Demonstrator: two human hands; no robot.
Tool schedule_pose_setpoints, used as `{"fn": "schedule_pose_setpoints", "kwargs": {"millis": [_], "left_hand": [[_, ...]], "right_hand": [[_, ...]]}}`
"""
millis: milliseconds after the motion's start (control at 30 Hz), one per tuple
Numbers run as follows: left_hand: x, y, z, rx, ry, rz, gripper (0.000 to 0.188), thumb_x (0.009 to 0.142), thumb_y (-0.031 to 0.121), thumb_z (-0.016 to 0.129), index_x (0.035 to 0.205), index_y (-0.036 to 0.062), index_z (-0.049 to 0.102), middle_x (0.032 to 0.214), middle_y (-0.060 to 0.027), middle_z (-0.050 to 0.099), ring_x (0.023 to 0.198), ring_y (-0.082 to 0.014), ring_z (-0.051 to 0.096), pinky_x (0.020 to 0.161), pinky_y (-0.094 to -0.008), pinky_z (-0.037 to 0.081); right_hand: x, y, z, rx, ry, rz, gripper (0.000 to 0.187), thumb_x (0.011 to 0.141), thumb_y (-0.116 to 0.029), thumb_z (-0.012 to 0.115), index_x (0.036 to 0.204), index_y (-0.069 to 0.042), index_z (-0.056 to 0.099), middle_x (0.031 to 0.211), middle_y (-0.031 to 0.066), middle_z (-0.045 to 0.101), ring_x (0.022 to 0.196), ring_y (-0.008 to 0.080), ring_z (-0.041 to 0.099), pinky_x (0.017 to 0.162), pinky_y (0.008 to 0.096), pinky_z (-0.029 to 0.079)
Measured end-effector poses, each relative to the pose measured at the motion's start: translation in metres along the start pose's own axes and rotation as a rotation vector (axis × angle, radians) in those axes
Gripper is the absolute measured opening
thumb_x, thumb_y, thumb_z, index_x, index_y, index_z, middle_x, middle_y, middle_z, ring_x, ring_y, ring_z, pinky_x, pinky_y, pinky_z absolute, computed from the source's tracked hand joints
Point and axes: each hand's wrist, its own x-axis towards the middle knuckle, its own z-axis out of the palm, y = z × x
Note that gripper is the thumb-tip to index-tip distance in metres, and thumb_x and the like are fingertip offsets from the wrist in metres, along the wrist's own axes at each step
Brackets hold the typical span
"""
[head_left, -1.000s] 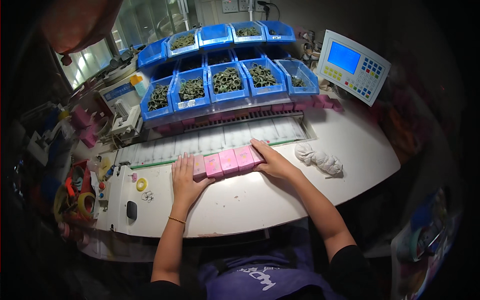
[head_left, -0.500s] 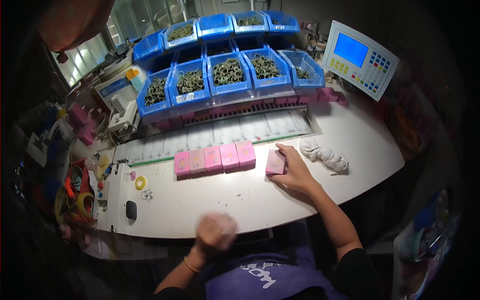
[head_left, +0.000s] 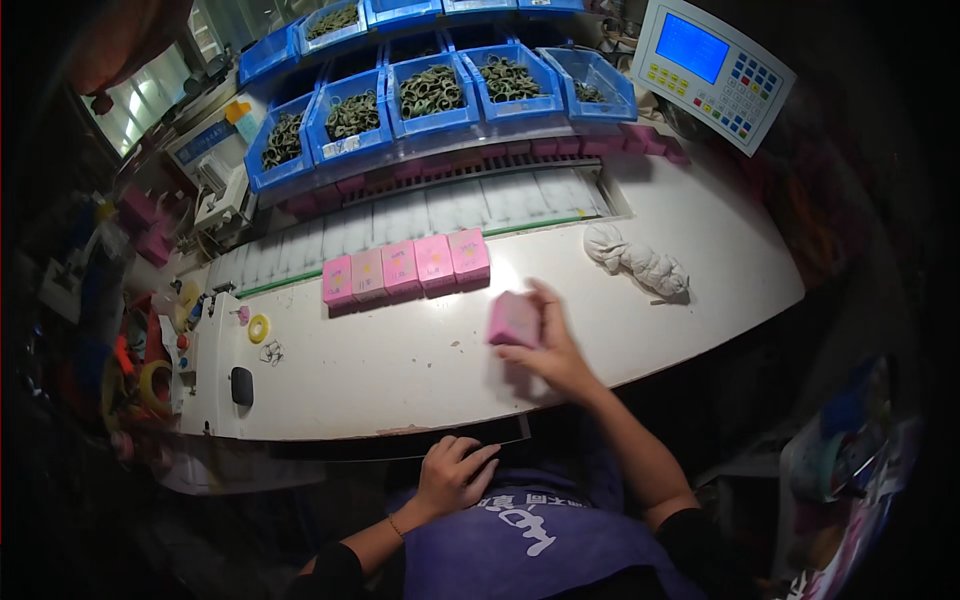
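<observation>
My right hand (head_left: 540,345) grips a pink block (head_left: 513,320) with thumb and fingers on either side, slightly blurred, just above the white table. Left of it, a row of several pink blocks (head_left: 403,271) with handwriting on them stands close together along the table's far side. My left hand (head_left: 456,474) is by the table's front edge, near a thin rim that juts out below it. Its fingers are bent a little and apart, with nothing visible in them. Whether they touch that rim I cannot tell.
A twisted white cloth (head_left: 640,264) lies to the right. Blue bins (head_left: 388,105) of dark green rings rise at the back beside a keypad panel (head_left: 715,70) with a blue screen. At left are a yellow tape roll (head_left: 258,329), a black oval object (head_left: 242,386) and tangled wire (head_left: 271,352).
My right hand has moved left and nearer with the pink block. My left hand, blurred and raised before, has come down to the table's front edge. The whole view has shifted slightly.
</observation>
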Motion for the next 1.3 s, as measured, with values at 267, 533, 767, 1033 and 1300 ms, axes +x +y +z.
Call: {"fn": "schedule_pose_setpoints", "kwargs": {"millis": [267, 533, 767, 1033, 1300], "left_hand": [[-0.022, 0.0, 0.004, -0.17, -0.027, -0.087, 0.021, 0.076, 0.006, 0.078, 0.097, 0.0085, 0.077, 0.094, -0.0119, 0.072, 0.09, -0.0283, 0.068, 0.077, -0.0376, 0.055], [-0.018, 0.002, -0.048, -0.616, -0.264, -0.427, 0.02, 0.083, 0.018, 0.08, 0.097, 0.0048, 0.076, 0.08, -0.0068, 0.071, 0.078, -0.0204, 0.07, 0.077, -0.0334, 0.055], [0.097, -0.003, -0.034, -0.344, 0.114, -0.317, 0.052, 0.077, 0.015, 0.085, 0.123, 0.0026, 0.063, 0.092, -0.0087, 0.069, 0.07, -0.0135, 0.063, 0.064, -0.0275, 0.052], [0.105, -0.01, -0.014, -0.598, 0.074, -0.33, 0.059, 0.07, 0.01, 0.085, 0.123, 0.0032, 0.06, 0.103, -0.0105, 0.066, 0.082, -0.0152, 0.066, 0.071, -0.029, 0.054], [0.109, -0.002, -0.013, -0.354, 0.074, -0.201, 0.051, 0.07, 0.011, 0.083, 0.116, 0.0039, 0.062, 0.103, -0.0148, 0.066, 0.093, -0.0317, 0.068, 0.081, -0.0381, 0.055]], "right_hand": [[-0.003, -0.018, 0.111, 0.064, -0.57, -0.148, 0.097, 0.083, -0.027, 0.081, 0.155, -0.004, 0.02, 0.14, 0.0245, 0.042, 0.132, 0.0371, 0.048, 0.11, 0.0418, 0.038], [-0.043, -0.052, 0.034, -0.236, -0.457, -0.375, 0.097, 0.07, -0.01, 0.082, 0.152, -0.005, 0.03, 0.13, 0.0213, 0.047, 0.118, 0.0405, 0.051, 0.108, 0.0455, 0.041], [-0.025, -0.037, 0.014, -1.007, -0.018, -0.798, 0.086, 0.064, -0.01, 0.079, 0.144, -0.013, 0.048, 0.135, 0.0079, 0.048, 0.121, 0.0317, 0.046, 0.107, 0.0446, 0.042], [-0.041, -0.058, -0.005, -0.19, -0.103, -0.159, 0.073, 0.079, -0.009, 0.075, 0.145, 0.001, 0.046, 0.124, 0.0159, 0.061, 0.107, 0.0305, 0.061, 0.094, 0.038, 0.051], [-0.04, -0.057, 0.001, -0.479, -0.083, -0.351, 0.059, 0.077, -0.005, 0.072, 0.132, 0.006, 0.054, 0.106, 0.0182, 0.066, 0.089, 0.0305, 0.065, 0.081, 0.0393, 0.055]]}}
